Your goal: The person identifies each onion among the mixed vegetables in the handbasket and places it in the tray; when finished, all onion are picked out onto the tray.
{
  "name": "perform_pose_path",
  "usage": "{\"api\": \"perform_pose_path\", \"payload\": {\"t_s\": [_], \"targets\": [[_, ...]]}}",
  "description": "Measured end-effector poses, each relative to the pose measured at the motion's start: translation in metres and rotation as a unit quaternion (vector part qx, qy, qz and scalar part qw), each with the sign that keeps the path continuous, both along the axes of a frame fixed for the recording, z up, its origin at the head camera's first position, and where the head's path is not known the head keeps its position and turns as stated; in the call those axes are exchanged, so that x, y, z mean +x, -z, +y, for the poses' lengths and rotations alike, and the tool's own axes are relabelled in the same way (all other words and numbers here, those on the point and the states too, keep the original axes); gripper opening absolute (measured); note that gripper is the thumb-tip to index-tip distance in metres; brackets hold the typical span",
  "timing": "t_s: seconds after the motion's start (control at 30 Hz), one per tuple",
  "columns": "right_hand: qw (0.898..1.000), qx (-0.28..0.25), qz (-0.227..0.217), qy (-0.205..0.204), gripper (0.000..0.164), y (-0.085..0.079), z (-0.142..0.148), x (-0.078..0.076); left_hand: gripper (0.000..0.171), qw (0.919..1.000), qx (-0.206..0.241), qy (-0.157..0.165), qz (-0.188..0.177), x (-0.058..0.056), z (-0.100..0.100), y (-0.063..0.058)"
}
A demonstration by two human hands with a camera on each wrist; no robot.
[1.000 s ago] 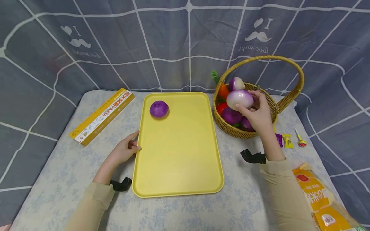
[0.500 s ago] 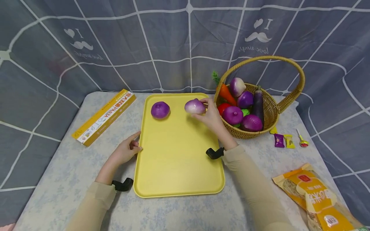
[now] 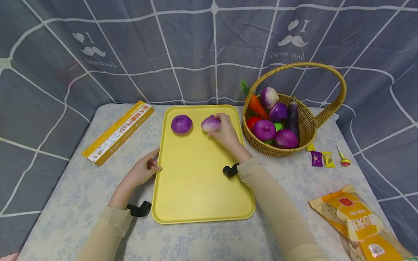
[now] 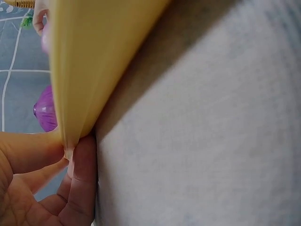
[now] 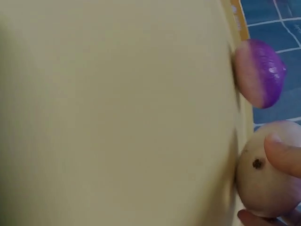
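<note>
My right hand (image 3: 225,133) grips a white-and-purple onion (image 3: 210,124) at the far part of the yellow tray (image 3: 199,174). In the right wrist view, thumb and fingers lie on either side of this onion (image 5: 263,183), and a dark root spot shows on it. A darker purple onion (image 3: 181,124) sits to its left, near the tray's far left corner. My left hand (image 3: 142,170) is at the tray's left edge; in the left wrist view its thumb and a finger pinch the tray's rim (image 4: 70,136).
Right of the tray stands a wicker basket (image 3: 311,132) with a tall handle, holding onions, an eggplant, a carrot and a tomato. A pasta box (image 3: 119,133) lies left. Wrapped candies (image 3: 316,158), a lollipop (image 3: 343,159) and an orange food bag (image 3: 362,221) lie right.
My right hand has carried the white-and-purple onion left from over the basket to the tray, beside the purple onion. The left hand has stayed at the tray's edge.
</note>
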State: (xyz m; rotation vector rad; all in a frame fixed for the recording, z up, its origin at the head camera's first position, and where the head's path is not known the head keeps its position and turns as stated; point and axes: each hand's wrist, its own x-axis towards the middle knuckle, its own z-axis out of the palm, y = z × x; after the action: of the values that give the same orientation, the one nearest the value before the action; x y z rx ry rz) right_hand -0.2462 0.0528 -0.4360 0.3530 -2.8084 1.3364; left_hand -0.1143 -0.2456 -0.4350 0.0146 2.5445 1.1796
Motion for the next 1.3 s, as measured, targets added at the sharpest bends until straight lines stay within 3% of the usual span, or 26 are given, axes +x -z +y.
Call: {"api": "perform_pose_path", "payload": {"t_s": [0.17, 0.47, 0.83, 0.97, 1.17, 1.3], "targets": [[1.000, -0.028, 0.005, -0.004, 0.064, 0.005, -0.005, 0.000, 0.069, 1.0000, 0.002, 0.000, 0.000, 0.000, 0.001, -0.001], [0.994, -0.103, -0.041, 0.009, 0.064, 0.009, -0.007, -0.002, 0.069, 1.0000, 0.001, -0.004, -0.003, -0.001, 0.000, -0.001], [0.995, -0.076, -0.060, 0.025, 0.070, 0.007, -0.004, 0.002, 0.069, 1.0000, -0.001, -0.001, -0.009, -0.001, 0.000, -0.001], [0.995, -0.068, -0.069, 0.029, 0.070, -0.006, 0.005, 0.015, 0.070, 0.9999, -0.002, 0.000, -0.013, 0.000, 0.000, -0.002], [0.992, -0.118, -0.038, 0.003, 0.041, -0.044, 0.037, 0.045, 0.070, 0.9999, -0.004, -0.003, -0.015, 0.000, 0.001, -0.002], [0.992, -0.123, -0.009, 0.016, 0.030, -0.068, 0.072, 0.065, 0.070, 0.9999, -0.002, -0.002, -0.014, 0.000, -0.001, -0.002]]}}
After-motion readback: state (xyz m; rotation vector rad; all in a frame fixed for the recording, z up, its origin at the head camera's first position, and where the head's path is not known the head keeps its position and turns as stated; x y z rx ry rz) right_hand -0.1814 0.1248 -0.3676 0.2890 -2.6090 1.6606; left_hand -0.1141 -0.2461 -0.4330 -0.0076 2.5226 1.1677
